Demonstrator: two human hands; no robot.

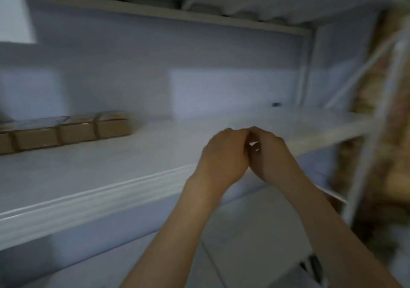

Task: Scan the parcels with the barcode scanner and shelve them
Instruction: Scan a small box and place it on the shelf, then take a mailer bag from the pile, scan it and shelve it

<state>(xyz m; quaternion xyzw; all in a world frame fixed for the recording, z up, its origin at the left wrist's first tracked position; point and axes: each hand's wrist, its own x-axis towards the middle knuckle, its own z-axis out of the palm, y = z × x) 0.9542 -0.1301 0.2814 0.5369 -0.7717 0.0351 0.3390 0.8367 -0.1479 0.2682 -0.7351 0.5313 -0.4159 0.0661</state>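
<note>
Hands together over the shelf, no parcel in them.
Row of brown cardboard parcels [66,132] sits far left on the white metal shelf [111,190]; my left hand [224,154] and right hand [270,154] meet, fingers curled, contents blurred beyond telling. Scanner unseen, so I risk shelving something unscanned.

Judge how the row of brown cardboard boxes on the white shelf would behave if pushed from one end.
The cardboard boxes look small and squat, so they probably slide rather than tip. The white shelf looks smooth, likely giving little grip. Standing side by side, they might shift together.
</note>
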